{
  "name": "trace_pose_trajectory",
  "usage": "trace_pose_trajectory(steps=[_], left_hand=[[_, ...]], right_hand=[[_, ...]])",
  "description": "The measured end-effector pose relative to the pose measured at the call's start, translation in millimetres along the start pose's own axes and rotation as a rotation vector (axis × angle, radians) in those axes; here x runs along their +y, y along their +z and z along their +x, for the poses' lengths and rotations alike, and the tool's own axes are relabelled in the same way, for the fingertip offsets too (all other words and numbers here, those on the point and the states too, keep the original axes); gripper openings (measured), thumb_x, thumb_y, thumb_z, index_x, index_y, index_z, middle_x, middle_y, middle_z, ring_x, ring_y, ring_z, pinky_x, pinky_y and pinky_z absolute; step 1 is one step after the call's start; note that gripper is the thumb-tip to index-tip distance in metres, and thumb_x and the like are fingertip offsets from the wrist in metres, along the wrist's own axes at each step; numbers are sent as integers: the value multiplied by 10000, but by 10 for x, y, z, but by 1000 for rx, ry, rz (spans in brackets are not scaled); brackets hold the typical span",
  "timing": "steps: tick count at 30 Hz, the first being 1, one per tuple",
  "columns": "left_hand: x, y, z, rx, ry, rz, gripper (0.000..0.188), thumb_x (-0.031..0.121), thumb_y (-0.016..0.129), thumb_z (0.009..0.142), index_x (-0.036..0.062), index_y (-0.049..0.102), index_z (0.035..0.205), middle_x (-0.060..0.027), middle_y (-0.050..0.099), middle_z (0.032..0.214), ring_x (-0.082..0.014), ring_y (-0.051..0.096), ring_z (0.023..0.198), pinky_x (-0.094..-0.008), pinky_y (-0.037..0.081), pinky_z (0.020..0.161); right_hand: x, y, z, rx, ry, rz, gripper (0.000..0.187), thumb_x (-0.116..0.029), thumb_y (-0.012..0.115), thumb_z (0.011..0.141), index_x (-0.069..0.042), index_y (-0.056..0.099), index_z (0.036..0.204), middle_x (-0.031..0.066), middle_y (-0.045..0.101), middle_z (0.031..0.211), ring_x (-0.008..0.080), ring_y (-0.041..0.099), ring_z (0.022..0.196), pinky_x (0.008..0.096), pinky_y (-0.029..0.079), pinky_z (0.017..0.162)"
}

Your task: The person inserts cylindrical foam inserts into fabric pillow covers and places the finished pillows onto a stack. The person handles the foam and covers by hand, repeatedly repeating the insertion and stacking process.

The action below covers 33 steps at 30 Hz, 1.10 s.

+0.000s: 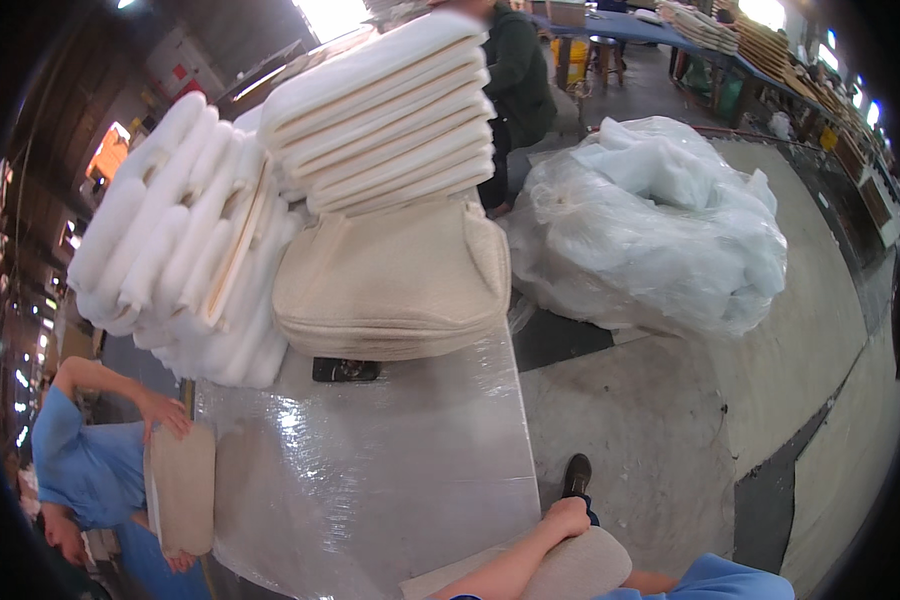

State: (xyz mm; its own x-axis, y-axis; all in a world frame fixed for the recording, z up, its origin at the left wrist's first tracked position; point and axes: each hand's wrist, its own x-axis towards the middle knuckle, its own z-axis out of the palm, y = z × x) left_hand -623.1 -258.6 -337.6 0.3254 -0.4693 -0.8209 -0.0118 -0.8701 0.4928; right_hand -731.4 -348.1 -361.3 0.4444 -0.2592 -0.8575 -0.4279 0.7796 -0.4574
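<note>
At the lower edge my left hand [568, 518] is closed on the upper edge of a beige fabric-covered cushion [582, 568]. The left forearm crosses in front of part of this piece. On the cushion's other side my right forearm [650, 581] comes out of a blue sleeve; the right hand itself is hidden behind the cushion. Beside them is a table [410, 490] covered with shiny clear plastic film. A stack of beige covers [390, 275] with rounded corners lies at its far end, and a dark phone-like object [346, 370] rests just in front of that stack.
White padded pieces [380, 120] are piled high behind the beige stack, with more folded white padding [170, 220] to the left. A co-worker in blue [90, 460] holds a beige cushion [182, 490] at the table's left side. A large plastic-wrapped white bundle [660, 230] sits on the floor.
</note>
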Motion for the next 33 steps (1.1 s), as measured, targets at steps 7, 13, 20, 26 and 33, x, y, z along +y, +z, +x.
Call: trace_pose_trajectory(steps=[7,13,20,26,33], left_hand=[[-4,48,44,39,-16,96,379,246,620,898,-38,751,1112,-283,704,1209,-442,677,1156,-508,533,994],[-110,100,178,27,13,84,349,309,653,902,6,784,1015,-269,732,1110,-411,713,1073,-491,551,936],[-134,107,222,-83,-8,-52,327,287,671,880,-7,786,965,-260,744,1051,-397,726,1006,-473,555,890],[-270,172,230,-178,70,-326,223,171,648,894,3,778,827,-146,742,795,-212,665,750,-430,519,704],[-34,-46,100,-191,-136,-371,337,342,684,1001,119,651,751,66,503,639,-72,437,550,-318,334,479]], right_hand=[[111,-306,95,37,-103,4,355,-319,479,1085,-16,648,1164,164,736,846,295,727,832,420,572,858],[-340,-357,-400,-169,-226,90,396,-333,482,1087,28,634,1151,171,737,818,293,725,803,411,570,837],[-255,-336,-403,-214,-242,3,456,-361,484,1089,67,641,1097,176,710,726,291,706,727,404,566,798],[13,-299,-179,-250,-183,222,411,-380,534,1069,12,657,1091,140,686,724,265,685,687,384,559,690],[176,-454,-153,123,4,323,291,-307,533,1085,-59,662,1167,102,730,970,205,692,900,352,525,834]])
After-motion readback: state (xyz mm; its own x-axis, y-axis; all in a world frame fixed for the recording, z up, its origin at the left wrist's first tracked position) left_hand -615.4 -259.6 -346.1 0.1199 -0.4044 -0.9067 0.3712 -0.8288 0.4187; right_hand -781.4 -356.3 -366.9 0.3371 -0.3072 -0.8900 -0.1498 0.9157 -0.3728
